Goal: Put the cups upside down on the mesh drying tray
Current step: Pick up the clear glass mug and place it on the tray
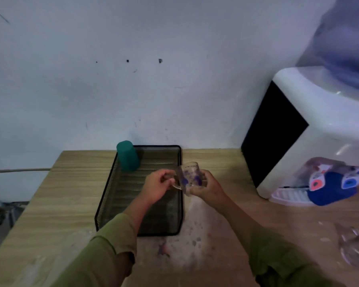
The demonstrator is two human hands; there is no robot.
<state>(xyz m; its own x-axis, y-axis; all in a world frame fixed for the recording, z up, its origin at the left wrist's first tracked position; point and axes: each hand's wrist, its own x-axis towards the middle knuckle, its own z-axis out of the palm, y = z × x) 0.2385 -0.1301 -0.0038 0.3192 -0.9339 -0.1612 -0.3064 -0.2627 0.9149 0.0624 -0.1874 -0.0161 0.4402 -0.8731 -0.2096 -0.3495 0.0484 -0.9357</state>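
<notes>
A black mesh drying tray (110, 195) lies on the wooden table. A teal cup (128, 155) stands upside down in its far left corner. Over the tray's right edge I hold a clear glass mug with purple flowers (190, 176) upside down and tilted. My left hand (159, 186) pinches its handle. My right hand (207, 186) grips its rim and side from the right. A clear glass cup (354, 248) stands on the table at the near right, blurred.
A white water dispenser (311, 129) with a blue bottle (348, 42) stands at the right, against the wall. Its taps and drip tray (288, 194) face me. A wall rises just behind the tray. The table's left edge runs diagonally at the left.
</notes>
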